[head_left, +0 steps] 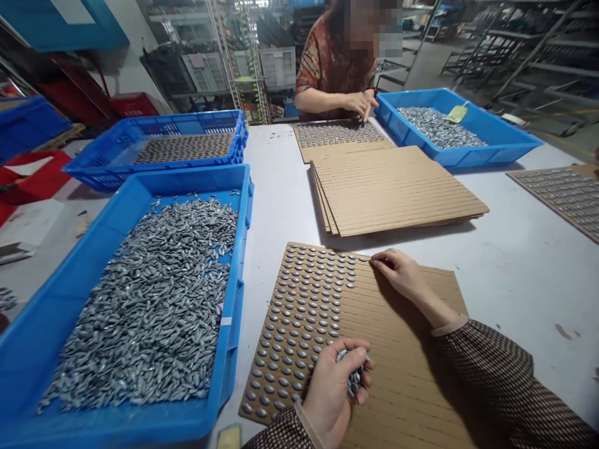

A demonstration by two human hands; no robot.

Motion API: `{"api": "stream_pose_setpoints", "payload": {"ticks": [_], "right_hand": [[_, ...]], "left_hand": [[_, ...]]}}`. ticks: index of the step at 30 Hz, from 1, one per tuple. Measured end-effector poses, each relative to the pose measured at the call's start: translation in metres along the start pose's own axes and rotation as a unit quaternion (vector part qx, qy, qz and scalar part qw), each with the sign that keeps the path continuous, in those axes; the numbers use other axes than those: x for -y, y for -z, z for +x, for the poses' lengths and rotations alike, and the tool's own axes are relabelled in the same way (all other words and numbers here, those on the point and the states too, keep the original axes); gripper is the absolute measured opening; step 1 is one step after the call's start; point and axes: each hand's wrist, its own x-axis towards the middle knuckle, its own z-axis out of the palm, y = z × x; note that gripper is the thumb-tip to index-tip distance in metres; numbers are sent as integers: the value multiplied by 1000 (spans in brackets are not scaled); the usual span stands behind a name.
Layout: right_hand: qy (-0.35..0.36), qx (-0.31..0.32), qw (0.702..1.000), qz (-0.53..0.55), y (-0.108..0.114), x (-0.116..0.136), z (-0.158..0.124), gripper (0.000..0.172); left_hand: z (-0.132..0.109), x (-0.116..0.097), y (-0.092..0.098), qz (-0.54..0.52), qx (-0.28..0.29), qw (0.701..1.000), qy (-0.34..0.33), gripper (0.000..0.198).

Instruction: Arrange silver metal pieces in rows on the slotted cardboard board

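A slotted cardboard sheet point(393, 337) lies on the white table, its left part filled with rows of oval grey metal pieces point(299, 299). Over the lower middle of the sheet, my left hand point(334, 386) is curled around a small heap of loose metal pieces point(354, 374). My right hand point(400, 271) pinches at the sheet's top edge, its fingertips at a metal piece point(365, 258) at the end of the top row. A blue tray point(238, 312) full of loose metal pieces stands to the left.
Beyond the sheet is a stack of slotted cardboard point(397, 187). A person point(327, 87) works across the table at another sheet point(337, 134), beside a blue bin point(496, 146). Blue crates point(112, 146) stand back left; another filled sheet point(561, 193) lies at right.
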Motion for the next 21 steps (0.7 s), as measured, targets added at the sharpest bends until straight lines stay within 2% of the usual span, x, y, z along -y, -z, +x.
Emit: {"api": "stream_pose_setpoints", "payload": {"ticks": [5, 12, 21], "right_hand": [[26, -9, 999, -40, -2, 4, -1, 19], [52, -11, 997, -64, -3, 3, -2, 20], [61, -3, 994, -93, 0, 0, -2, 25]], "left_hand": [[-1, 1, 0, -7, -7, 1000, 12, 41], [-2, 2, -2, -11, -9, 1000, -10, 35], [-7, 1, -4, -23, -6, 1000, -11, 37]]}}
